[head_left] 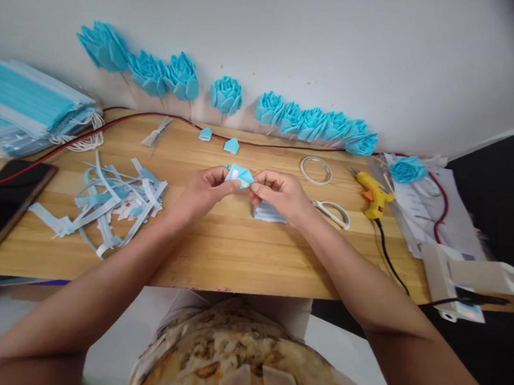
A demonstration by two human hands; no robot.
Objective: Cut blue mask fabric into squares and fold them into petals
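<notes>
Both my hands meet above the middle of the wooden table (225,241). My left hand (206,190) and my right hand (277,192) are closed in pinches on one small folded piece of blue mask fabric (241,175), held between the fingertips. Under my right hand lies a small stack of cut blue pieces (267,213). Two folded blue petals (231,145) rest farther back on the table.
Blue fabric roses (226,95) line the white wall. Cut mask strips (108,200) lie left, with a phone (6,201) and a stack of face masks (22,106). On the right are a tape roll (316,169), scissors (335,212), a yellow glue gun (374,193) and papers.
</notes>
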